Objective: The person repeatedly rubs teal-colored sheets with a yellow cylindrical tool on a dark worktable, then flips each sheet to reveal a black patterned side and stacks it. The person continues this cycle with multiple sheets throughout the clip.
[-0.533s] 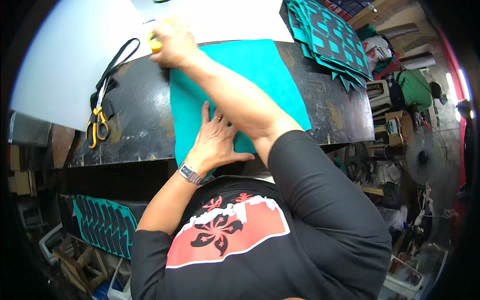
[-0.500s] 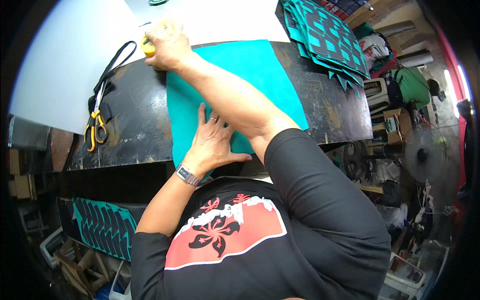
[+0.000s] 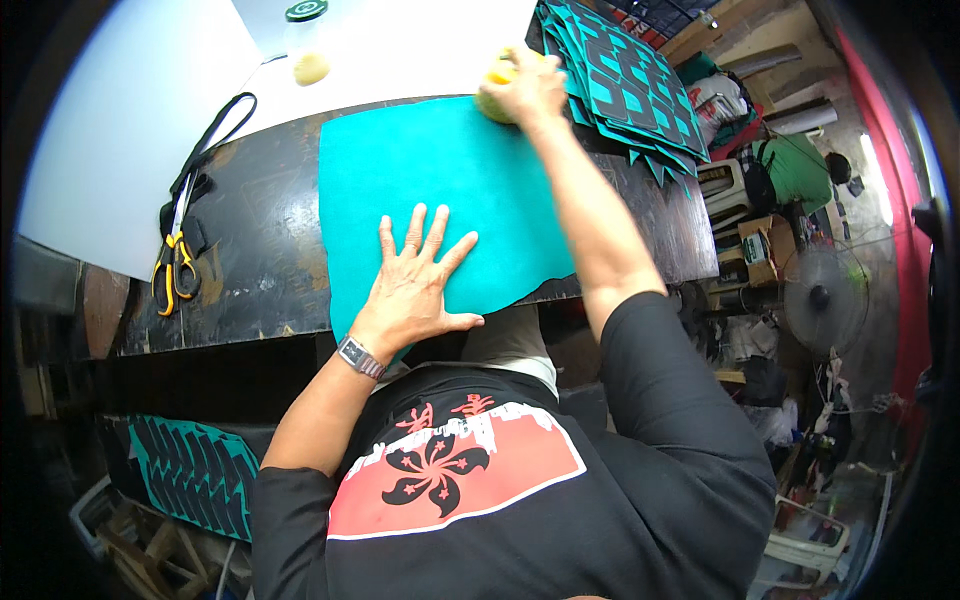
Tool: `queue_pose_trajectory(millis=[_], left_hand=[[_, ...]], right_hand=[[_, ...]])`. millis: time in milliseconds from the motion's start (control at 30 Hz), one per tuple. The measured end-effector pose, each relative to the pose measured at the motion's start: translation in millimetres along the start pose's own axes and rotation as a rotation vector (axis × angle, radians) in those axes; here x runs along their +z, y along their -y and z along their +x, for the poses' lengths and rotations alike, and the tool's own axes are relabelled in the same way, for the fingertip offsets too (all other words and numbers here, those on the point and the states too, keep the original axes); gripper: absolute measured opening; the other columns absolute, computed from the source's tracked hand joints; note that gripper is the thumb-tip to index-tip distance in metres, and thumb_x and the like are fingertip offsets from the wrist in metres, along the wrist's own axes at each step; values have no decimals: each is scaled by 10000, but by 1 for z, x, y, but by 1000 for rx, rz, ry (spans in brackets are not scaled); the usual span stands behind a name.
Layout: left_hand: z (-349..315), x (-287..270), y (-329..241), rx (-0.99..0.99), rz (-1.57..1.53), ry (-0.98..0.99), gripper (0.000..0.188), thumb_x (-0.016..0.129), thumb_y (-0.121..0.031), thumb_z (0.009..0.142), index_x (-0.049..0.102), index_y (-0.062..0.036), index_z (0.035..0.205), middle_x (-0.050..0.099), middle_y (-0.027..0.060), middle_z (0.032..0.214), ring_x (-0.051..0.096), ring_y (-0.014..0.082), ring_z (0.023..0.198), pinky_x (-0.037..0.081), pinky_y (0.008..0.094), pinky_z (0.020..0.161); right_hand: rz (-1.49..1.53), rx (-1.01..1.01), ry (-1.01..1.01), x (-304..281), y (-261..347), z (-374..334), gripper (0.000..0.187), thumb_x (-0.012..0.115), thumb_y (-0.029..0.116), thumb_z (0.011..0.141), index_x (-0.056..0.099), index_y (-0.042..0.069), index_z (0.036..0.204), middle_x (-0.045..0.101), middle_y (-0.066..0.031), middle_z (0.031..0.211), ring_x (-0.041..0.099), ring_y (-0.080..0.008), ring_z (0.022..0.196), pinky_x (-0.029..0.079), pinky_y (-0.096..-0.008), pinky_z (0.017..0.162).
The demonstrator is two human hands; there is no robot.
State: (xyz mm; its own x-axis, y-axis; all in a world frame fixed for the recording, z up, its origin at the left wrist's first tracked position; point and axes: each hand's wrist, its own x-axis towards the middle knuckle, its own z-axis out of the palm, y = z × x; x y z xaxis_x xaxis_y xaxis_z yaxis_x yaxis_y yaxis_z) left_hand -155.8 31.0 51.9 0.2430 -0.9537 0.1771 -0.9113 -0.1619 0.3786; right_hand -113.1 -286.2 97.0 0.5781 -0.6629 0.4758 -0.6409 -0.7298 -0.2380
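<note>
A bright green sheet (image 3: pixel 435 160), perhaps leather or fabric, lies over the dark worktable (image 3: pixel 265 265) and hangs past its near edge. My left hand (image 3: pixel 412 285) presses flat on the sheet's near part, fingers spread, a watch on the wrist. At the sheet's far right corner, my right hand (image 3: pixel 535 90) grips a yellow sponge (image 3: pixel 493 105), its fingers wrapped over the top. The sponge's underside is hidden, and its kind is judged from colour and rounded shape.
Scissors with orange-and-black handles (image 3: pixel 174 270) and a black strap lie at left. A green-lidded jar (image 3: pixel 306 12) stands on the white surface (image 3: pixel 400 45) beyond. Stacked green-and-black cut pieces (image 3: pixel 625 90) are at far right; similar patterned sheets (image 3: pixel 195 475) lie lower left. A fan (image 3: pixel 820 297) stands at right.
My right hand has swept the sponge rightward from the sheet's far left corner to its far right corner. My left hand stays on the sheet, its fingers spread wider. The jar is now more visible.
</note>
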Motion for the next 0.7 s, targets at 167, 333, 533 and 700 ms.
queue_pose_trajectory(millis=[167, 333, 533, 700], left_hand=[[2, 5, 5, 10, 11, 64, 1098, 752, -707, 677, 394, -144, 1548, 279, 241, 1616, 190, 439, 1514, 50, 729, 1170], [3, 7, 6, -22, -157, -33, 1204, 733, -757, 668, 281, -127, 1589, 261, 158, 1646, 138, 353, 1544, 13, 689, 1192], [-1, 2, 1, -28, 42, -56, 1048, 759, -728, 649, 474, -182, 1496, 361, 213, 1575, 256, 421, 1497, 134, 661, 1197], [-1, -3, 1, -24, -12, -38, 1037, 774, -708, 634, 474, -224, 1502, 338, 211, 1590, 254, 426, 1494, 127, 655, 1206]], right_hand=[[340, -395, 120, 31, 170, -68, 722, 887, 374, 641, 623, 182, 1285, 611, -201, 1304, 579, -417, 1170, 569, -499, 895], [381, -558, 140, 19, 240, -101, 803, 889, 397, 643, 571, 225, 1360, 504, -343, 1351, 549, -481, 1168, 567, -504, 887], [330, -431, 107, -2, 137, -79, 793, 889, 461, 639, 613, 198, 1335, 609, -252, 1233, 625, -387, 1115, 552, -485, 922], [880, -269, 116, -35, 73, -58, 876, 934, 383, 698, 542, 94, 1425, 621, -136, 1244, 629, -261, 1166, 530, -374, 1004]])
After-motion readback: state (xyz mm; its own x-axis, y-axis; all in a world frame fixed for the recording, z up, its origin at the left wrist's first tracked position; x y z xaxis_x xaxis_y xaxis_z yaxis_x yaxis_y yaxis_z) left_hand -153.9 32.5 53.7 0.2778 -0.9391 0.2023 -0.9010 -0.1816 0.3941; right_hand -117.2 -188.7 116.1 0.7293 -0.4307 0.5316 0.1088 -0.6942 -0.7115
